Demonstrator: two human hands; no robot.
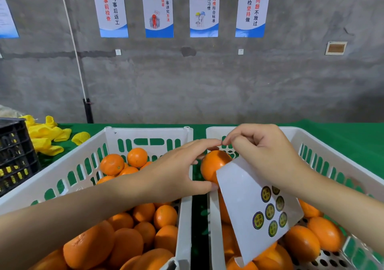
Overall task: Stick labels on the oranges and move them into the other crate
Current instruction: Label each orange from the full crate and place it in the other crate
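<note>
Orange-skinned, with no label visible on its exposed face, one orange (212, 166) is held raised over the gap between the two crates, about level with their rims. It is gripped by the left hand (176, 170), thumb curled beneath and fingers curved over the top, so that the near skin is presented to the other hand. The right hand (259, 151) is poised just above, thumb and forefinger pressed together at their tips close to the left fingertips. A peeled label is probably pinched there, though it is too small to be confirmed.

The label sheet (245, 197) is carried under the same hand, apparently trapped by the lower fingers, which are hidden; stock is thus placed within reach of the pinch. Several round labels (270, 211) are seen on its lower half, and the upper half is bare. The sheet hangs tilted in front of the held fruit and over the right crate (307, 138).

Loose oranges (124, 244) are heaped in the left crate (145, 133), judged to be the supply. Sparser oranges (301, 242) are spread over the perforated floor of the right crate, judged to be the destination. The step in hand is judged to be application of the label, with transfer not yet made.

Both crates are set side by side on a green cloth (342, 130), which makes the transfer short. Yellow foam nets (47, 136) and a black crate (14, 155) lie at far left, and posters (158, 8) are hung on the concrete wall behind.
</note>
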